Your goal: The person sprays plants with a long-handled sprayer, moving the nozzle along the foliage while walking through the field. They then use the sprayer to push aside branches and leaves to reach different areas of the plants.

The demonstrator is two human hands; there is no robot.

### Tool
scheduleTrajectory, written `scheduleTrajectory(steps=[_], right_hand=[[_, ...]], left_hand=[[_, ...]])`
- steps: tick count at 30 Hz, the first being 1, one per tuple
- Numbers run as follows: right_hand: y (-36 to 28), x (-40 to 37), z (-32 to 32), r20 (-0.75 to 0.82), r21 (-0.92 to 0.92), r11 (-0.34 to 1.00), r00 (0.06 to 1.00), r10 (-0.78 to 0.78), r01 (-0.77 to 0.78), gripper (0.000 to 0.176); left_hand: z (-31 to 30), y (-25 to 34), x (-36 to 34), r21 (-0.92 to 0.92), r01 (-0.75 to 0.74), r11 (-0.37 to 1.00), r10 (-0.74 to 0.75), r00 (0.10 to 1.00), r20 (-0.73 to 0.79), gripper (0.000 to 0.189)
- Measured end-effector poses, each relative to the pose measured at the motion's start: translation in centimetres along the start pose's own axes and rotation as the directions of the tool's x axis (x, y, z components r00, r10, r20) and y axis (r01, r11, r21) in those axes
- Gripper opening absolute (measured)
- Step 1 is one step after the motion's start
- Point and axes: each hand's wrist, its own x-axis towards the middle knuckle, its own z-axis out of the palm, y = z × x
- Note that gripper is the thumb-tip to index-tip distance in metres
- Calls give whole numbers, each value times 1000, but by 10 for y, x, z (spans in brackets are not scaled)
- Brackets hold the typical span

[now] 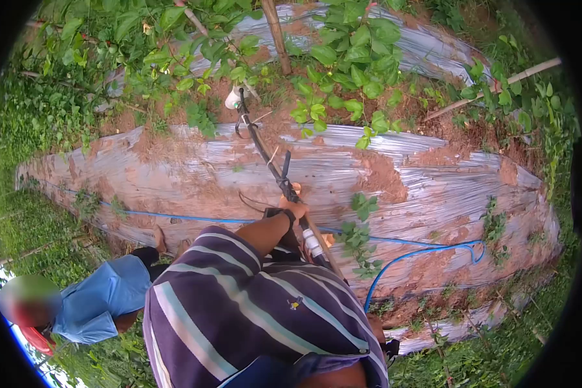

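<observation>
My left hand (295, 208) is closed around a long dark pole (263, 147) in front of my body. The pole slants away from me to the upper left, with ties and a black lever-like piece (286, 165) just above my grip. A white cup-shaped head (233, 98) sits at its far end, close to the leaves. Below my hand, white wrapping (312, 242) circles the shaft. A dark band is on my left wrist. My right hand does not show; only a little skin appears beside my shirt at the lower right.
Silvery plastic mulch (330, 152), partly soil-covered, spans the raised bed. A blue hose (407, 242) runs across it and loops at right. Leafy vines (362, 52), a wooden stake (276, 35) and a slanted pole (498, 87) stand ahead. Another person (107, 297) in blue is at lower left.
</observation>
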Motion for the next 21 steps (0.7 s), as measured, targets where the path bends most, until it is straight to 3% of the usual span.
scheduleTrajectory(steps=[2,5,8,10,12,14,17,19,21], right_hand=[[7,4,-2,59,33,999,998,7,-9,37],[39,16,-12,157,36,997,985,-77,72,37],[63,19,-16,264,4,956,922,-285,294,37],[74,23,-15,300,68,988,942,-150,136,37],[81,26,-14,338,77,990,932,-134,114,38],[85,28,-14,369,96,992,922,-116,87,38],[85,31,-15,387,92,995,920,-67,34,39],[85,34,-15,388,72,997,921,-21,-8,39],[85,40,-17,381,-26,994,920,-88,106,40]], left_hand=[[0,30,-30,151,100,983,-94,995,-42,20],[1,26,-40,156,76,985,-70,997,-46,26],[5,47,-79,227,77,971,-56,994,-99,34],[8,47,-87,282,90,955,-49,987,-152,36],[7,47,-95,328,103,939,-37,979,-203,38],[5,46,-99,449,-1,893,85,982,-168,40],[-2,45,-97,577,15,816,80,987,-140,39],[-10,16,-65,483,45,875,43,984,-171,37],[-15,3,-53,379,70,923,5,981,-193,34]])
